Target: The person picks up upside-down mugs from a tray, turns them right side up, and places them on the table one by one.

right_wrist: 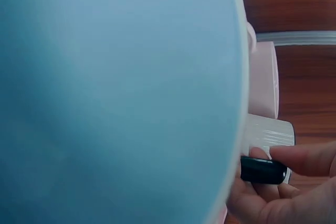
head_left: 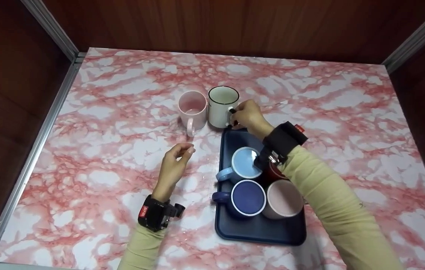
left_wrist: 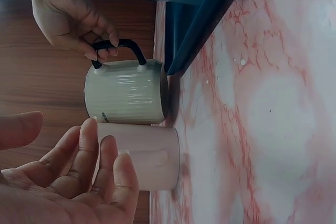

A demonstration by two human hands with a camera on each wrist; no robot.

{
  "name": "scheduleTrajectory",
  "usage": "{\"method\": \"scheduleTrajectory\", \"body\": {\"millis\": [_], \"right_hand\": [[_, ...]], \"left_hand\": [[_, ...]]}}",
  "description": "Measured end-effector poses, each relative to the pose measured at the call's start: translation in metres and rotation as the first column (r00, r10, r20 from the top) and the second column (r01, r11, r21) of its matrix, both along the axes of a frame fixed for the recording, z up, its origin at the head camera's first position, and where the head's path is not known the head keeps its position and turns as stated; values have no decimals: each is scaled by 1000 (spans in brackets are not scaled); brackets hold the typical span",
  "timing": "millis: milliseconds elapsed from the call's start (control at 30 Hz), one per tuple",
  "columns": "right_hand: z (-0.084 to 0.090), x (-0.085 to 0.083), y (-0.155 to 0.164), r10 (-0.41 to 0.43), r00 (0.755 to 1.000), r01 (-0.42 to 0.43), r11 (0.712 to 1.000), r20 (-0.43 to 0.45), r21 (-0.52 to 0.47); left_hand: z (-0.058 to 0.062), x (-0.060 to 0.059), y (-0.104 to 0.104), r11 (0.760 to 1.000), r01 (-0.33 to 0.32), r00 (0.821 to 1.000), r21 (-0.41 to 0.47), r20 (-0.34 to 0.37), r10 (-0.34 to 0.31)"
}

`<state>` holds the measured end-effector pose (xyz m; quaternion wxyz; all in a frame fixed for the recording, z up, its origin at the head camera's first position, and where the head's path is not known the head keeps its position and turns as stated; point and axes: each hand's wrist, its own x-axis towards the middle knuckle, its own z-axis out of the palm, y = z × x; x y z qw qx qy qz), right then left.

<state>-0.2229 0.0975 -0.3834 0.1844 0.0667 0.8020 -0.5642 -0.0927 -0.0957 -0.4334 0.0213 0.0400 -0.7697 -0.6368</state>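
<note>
Two mugs stand beyond the tray (head_left: 257, 229), the right hand (head_left: 249, 116) pinching the white mug's (head_left: 222, 106) handle, left hand (head_left: 173, 166) loose and empty; four mugs remain aboard.

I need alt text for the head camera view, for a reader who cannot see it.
A right hand pinches the black handle of a white mug standing beside a pink mug on a pink marble table. The left hand hovers open nearby, and a dark blue tray holds more mugs.
</note>
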Motion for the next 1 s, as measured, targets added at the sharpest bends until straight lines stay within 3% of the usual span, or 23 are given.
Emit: {"method": "scheduleTrajectory", "body": {"millis": [267, 533, 800, 1000], "right_hand": [[3, 2, -1, 73, 996, -68, 994, 53, -86], [4, 2, 3, 157, 985, -151, 984, 65, -92], [1, 4, 7, 240, 966, -225, 964, 97, -142], [-1, 3, 8, 307, 943, -296, 950, 129, -99]], "left_hand": [[-1, -2, 2, 1000, -3, 1000, -2, 26, 3], [-2, -2, 5, 1000, 5, 1000, -15, 17, -4], [-4, -1, 6, 1000, 5, 1000, -14, 20, -5], [-3, 0, 7, 1000, 9, 1000, -5, 25, -9]]}}
